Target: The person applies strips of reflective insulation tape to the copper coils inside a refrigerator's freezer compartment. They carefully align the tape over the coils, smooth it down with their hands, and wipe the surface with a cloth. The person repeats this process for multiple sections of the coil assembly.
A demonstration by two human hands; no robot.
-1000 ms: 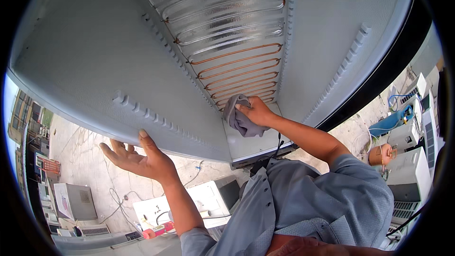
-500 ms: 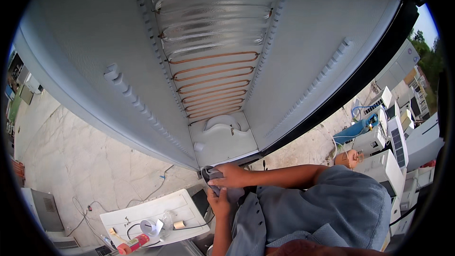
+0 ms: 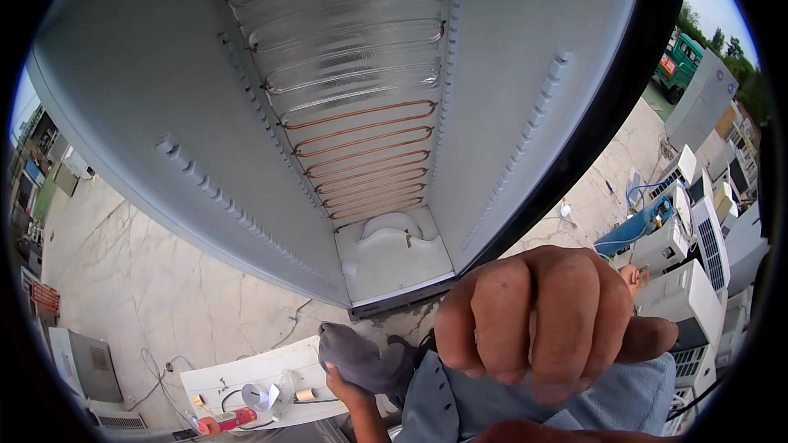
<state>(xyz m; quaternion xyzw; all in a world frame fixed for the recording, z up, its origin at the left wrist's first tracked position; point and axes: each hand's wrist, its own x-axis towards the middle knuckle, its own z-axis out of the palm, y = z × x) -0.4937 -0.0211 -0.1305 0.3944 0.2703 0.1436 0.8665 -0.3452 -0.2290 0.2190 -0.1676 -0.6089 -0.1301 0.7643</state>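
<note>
Curled close to the camera at lower right, the right hand (image 3: 533,312) hides its own palm, so whether it holds anything I cannot tell. At lower centre, the left hand (image 3: 351,392) grips a grey cloth (image 3: 357,351); the open cabinet (image 3: 148,74) above contains copper tubing (image 3: 365,145).

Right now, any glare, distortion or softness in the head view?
Head view: bright glare streaks the shiny silver foil sheet; head view: fisheye bows the long black edge of the pale-grey cabinet; head view: the bare, curled right hand appears large near the lens; head view: fine detail softens toward the left rim.
</note>
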